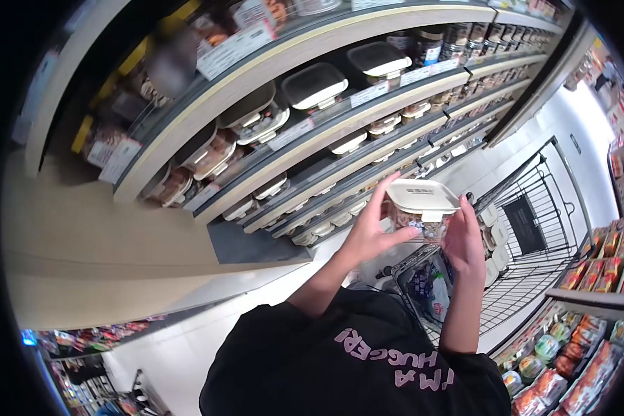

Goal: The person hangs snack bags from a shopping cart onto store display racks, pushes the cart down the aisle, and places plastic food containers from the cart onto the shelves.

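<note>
A clear plastic food container [423, 223] with a cream snap-on lid is held up between my two hands, tilted a little. Small brownish pieces show through its wall, too blurred to name. My left hand [376, 227] grips the left side, its thumb across the front. On the opposite side, the fingers of my right hand [464, 237] press against the container. Just behind and below my right hand stands a metal shopping cart [534, 267], with similar cream-lidded containers [494, 239] stacked in it.
Shelves [367, 104] with lidded containers, jars and price tags run along the left and top. Bagged goods [430, 295] lie in the cart's near part. Packaged foods [568, 353] fill a display at the lower right. A pale tiled floor [180, 347] shows at the lower left.
</note>
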`<control>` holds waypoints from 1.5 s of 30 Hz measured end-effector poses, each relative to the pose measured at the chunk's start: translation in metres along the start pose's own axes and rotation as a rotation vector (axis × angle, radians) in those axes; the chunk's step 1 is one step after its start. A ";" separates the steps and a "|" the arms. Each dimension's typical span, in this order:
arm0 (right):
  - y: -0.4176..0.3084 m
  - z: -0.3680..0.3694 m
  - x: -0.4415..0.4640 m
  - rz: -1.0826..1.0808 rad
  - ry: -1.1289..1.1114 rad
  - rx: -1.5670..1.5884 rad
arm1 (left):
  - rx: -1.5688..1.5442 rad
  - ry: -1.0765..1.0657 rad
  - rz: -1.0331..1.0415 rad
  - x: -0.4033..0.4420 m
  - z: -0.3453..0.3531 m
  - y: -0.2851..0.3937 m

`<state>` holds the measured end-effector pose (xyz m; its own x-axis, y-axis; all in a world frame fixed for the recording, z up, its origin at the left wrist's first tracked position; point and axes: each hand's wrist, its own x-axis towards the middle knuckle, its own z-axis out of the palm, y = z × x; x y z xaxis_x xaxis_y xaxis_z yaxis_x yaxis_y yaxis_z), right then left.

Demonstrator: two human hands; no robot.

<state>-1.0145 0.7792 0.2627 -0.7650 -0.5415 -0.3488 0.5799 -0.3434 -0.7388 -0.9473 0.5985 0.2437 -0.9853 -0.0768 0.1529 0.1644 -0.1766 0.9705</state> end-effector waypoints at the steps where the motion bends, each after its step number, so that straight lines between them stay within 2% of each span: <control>1: 0.003 0.007 0.004 -0.005 0.035 -0.036 | 0.005 0.057 0.050 -0.002 -0.005 -0.002; 2: 0.002 0.011 0.007 0.002 0.027 -0.050 | -0.002 0.072 0.056 -0.004 -0.010 -0.002; 4: 0.000 0.017 0.013 0.019 0.084 -0.313 | 0.152 0.135 0.115 -0.008 -0.022 0.000; 6: -0.002 0.023 0.019 0.021 0.042 -0.342 | 0.188 0.188 0.138 -0.008 -0.029 0.006; 8: -0.006 0.028 0.024 0.047 -0.024 -0.384 | 0.307 0.152 0.197 -0.005 -0.038 0.009; 14: -0.026 0.059 0.058 -0.066 -0.110 -0.377 | 0.543 0.211 0.364 0.030 -0.057 0.024; 16: -0.039 0.081 0.075 -0.177 -0.128 -0.316 | 0.523 0.377 0.483 0.046 -0.057 0.039; 18: -0.047 0.102 0.101 -0.253 -0.145 -0.312 | 0.530 0.618 0.427 0.058 -0.060 0.044; 19: -0.052 0.114 0.112 -0.262 -0.125 -0.308 | 0.513 0.685 0.475 0.061 -0.062 0.046; 24: -0.064 0.159 0.162 -0.266 -0.125 -0.363 | 0.772 0.694 0.477 0.065 -0.074 0.047; 26: -0.062 0.171 0.179 -0.272 -0.148 -0.409 | 0.828 0.722 0.393 0.069 -0.081 0.046; 28: -0.057 0.180 0.192 -0.317 -0.072 -0.563 | 0.857 0.722 0.387 0.074 -0.090 0.045; 29: -0.055 0.182 0.202 -0.360 0.006 -0.701 | 0.752 0.701 0.265 0.075 -0.089 0.051; 30: -0.055 0.184 0.212 -0.357 0.000 -0.702 | 0.646 0.675 0.147 0.075 -0.089 0.055; 32: -0.058 0.190 0.220 -0.438 0.191 -1.165 | 0.696 0.701 0.156 0.077 -0.092 0.055; 33: -0.054 0.189 0.221 -0.515 0.207 -1.185 | 0.743 0.721 0.165 0.078 -0.093 0.055; 36: -0.052 0.188 0.229 -0.430 0.077 -1.164 | 0.764 0.768 0.185 0.077 -0.099 0.052; 42: -0.050 0.183 0.242 -0.447 0.080 -1.106 | 0.722 0.738 0.194 0.071 -0.094 0.050; 44: -0.048 0.185 0.230 -0.495 0.081 -1.088 | 0.698 0.728 0.212 0.069 -0.089 0.044; 45: -0.047 0.183 0.218 -0.600 0.177 -1.123 | 0.689 0.742 0.276 0.067 -0.085 0.040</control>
<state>-1.1568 0.5369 0.3267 -0.8996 -0.3895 0.1977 -0.3529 0.3813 -0.8545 -1.0025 0.5024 0.2767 -0.6031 -0.6529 0.4583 0.0866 0.5175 0.8513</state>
